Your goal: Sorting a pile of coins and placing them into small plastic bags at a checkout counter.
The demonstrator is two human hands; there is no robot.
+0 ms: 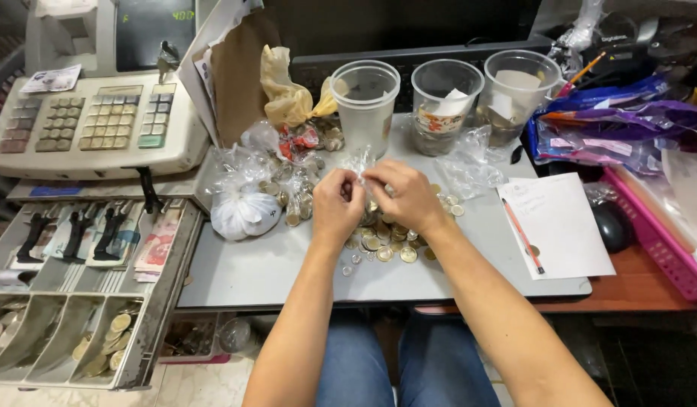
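On grey tray [258,275], left hand [335,209] and right hand [405,197] together pinch clear bag [359,162] above coins [386,245]; cups [365,105] behind, cash drawer [69,301] left.

We note a grey desk surface [250,271] on a brown wooden counter [635,290], pale tiled floor [205,384] beneath, evenly lit.

Colours in view: grey board [273,264] under a scatter of gold and silver coins [386,245]; white knotted bag [244,212] beside clear crinkled bags of coins [288,185]; three clear plastic cups [365,105] — one bearing a red-patterned band; beige cash register [99,124] with grey and green keys; white paper sheet [559,226] crossed by an orange pencil [523,235]; pink tray [657,241]; purple-and-blue packets [612,124]; blue jeans [409,362].
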